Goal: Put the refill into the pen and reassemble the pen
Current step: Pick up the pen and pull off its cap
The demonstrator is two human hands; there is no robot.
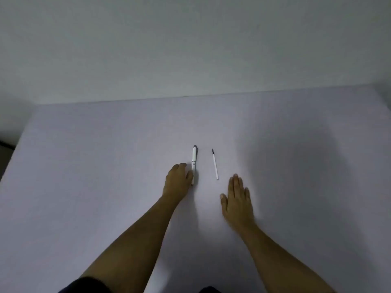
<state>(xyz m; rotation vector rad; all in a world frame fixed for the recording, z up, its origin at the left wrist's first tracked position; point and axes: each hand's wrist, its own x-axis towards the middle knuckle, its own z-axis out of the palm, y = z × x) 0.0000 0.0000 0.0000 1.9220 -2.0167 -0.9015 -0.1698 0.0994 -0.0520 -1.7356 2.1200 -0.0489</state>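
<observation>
Reassembly looks barely begun: refill lies loose on the tabletop at three o'clock of the pen, whose near end the left hand touches with curled fingers, while the right hand rests flat, empty.

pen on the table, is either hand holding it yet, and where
The left hand touches the pen at its near end, not clearly gripping. The right hand lies flat, empty.

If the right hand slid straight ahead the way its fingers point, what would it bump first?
Probably the refill: its near end lies just beyond the right hand fingertips, slightly to the left. It might narrowly miss.
</observation>
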